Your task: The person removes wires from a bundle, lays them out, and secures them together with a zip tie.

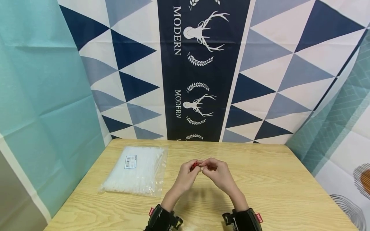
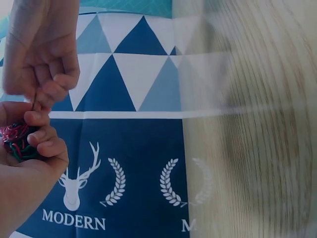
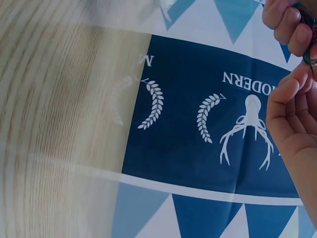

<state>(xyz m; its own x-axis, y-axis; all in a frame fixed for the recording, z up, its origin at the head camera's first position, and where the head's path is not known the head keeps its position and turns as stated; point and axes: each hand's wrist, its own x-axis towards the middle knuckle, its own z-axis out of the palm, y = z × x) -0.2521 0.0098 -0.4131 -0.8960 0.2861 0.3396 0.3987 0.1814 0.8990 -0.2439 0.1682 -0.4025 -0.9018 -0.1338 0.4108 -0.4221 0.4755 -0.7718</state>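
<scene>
Both hands meet above the table's middle in the head view. My left hand (image 1: 185, 175) holds a small bundle of thin red and dark-green wire or cord (image 1: 194, 166) in its curled fingers. The left wrist view shows the bundle (image 2: 19, 140) more closely, its strands looped together. Between the thumb and fingertips of my right hand (image 1: 220, 175) is a thin dark strand end (image 2: 34, 101) that comes out of the bundle. In the right wrist view the right hand (image 3: 294, 111) sits close below the left one, and the bundle is partly cut off by the frame edge.
A clear plastic bag (image 1: 136, 170) packed with white, thin strips and bearing a label lies on the left of the wooden table (image 1: 268, 186). Patterned cloth (image 1: 199, 73) hangs behind the table, with more cloth at both sides.
</scene>
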